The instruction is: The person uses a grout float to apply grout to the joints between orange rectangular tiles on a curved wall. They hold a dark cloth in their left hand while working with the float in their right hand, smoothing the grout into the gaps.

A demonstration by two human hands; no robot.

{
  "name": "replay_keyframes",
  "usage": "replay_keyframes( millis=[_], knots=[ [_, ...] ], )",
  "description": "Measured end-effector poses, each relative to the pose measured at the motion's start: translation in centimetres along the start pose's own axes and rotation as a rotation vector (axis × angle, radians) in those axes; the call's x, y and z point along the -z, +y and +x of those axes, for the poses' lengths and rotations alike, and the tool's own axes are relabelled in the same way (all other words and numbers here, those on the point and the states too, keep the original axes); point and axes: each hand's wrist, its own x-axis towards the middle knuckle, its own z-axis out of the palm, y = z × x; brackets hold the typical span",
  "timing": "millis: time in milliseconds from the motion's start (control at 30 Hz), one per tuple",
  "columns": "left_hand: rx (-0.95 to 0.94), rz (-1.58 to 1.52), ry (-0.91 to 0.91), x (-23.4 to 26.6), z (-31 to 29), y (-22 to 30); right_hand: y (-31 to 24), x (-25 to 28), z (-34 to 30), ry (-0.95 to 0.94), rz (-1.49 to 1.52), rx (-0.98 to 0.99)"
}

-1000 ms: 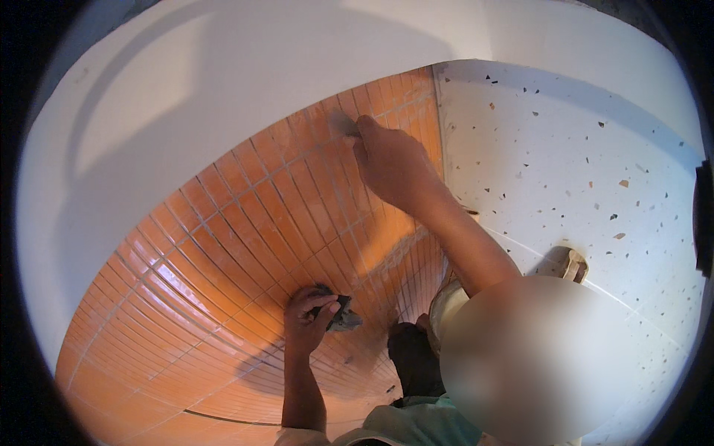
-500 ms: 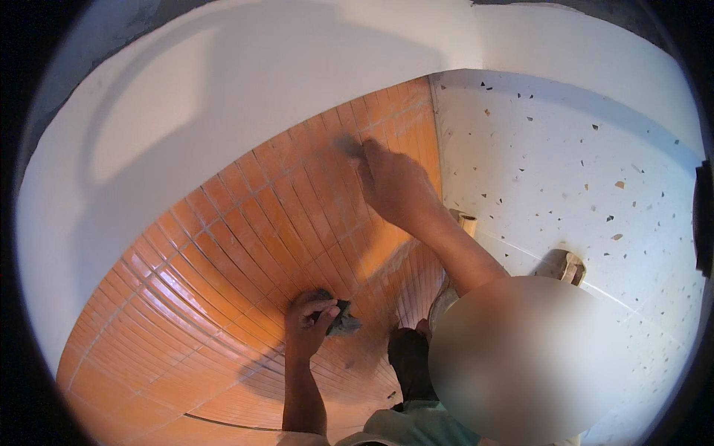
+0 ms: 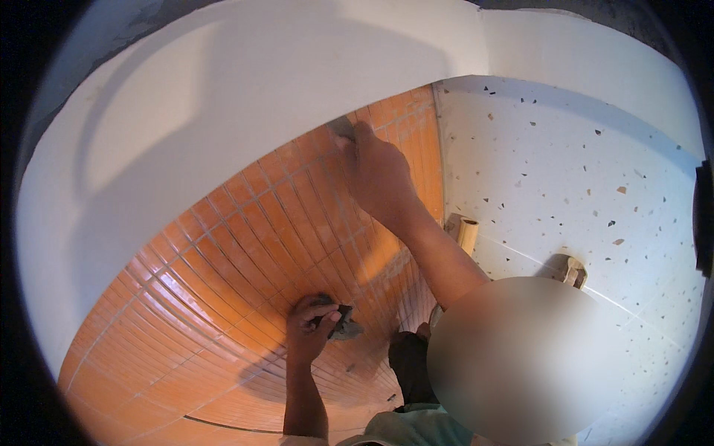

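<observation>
My right hand (image 3: 381,178) reaches up the orange tiled surface (image 3: 245,260), its fingers closed round a small flat grey piece (image 3: 342,128). That piece lies against the tiles close to the white wall's edge; its exact kind does not show. Lower down, my left hand (image 3: 306,327) is pinched on a crumpled dark bag-like thing (image 3: 343,325) with a lighter grey lump at its outer end. It is held over the tiles. The tiles are long and narrow, with grey joint lines and a pale dusty haze in places.
A white wall (image 3: 163,104) curves round the tiles. To the right stands a white speckled panel (image 3: 550,178) with a short tan tube (image 3: 467,233) and a tan fitting (image 3: 574,270) against it. My dark-clothed leg (image 3: 410,368) is low in the middle. A round blurred patch hides the lower right.
My right hand has moved up and slightly left, bringing the grey piece nearer the white wall's edge. My left hand stays almost in place, still pinching the dark bag-like thing.
</observation>
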Motion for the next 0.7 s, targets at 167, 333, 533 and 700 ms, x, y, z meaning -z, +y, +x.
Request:
replay_keyframes(
  millis=[167,333,533,700],
  knots=[
    [0.033,-0.048,-0.007,-0.3,0.1,0.8,-0.2,0.8,-0.3,-0.039,-0.041,-0.005],
    [0.032,0.014,0.016,-0.1,0.0,0.8,5.1,0.8,-3.1,-0.033,-0.244,-0.058],
    [0.063,0.064,-0.006,-0.2,0.5,1.4,11.0,2.3,0.1,0.204,-0.087,-0.111],
    [-0.019,0.182,0.021,0.0,0.2,0.6,11.9,0.6,0.8,0.244,-0.050,-0.038]
  ],
)
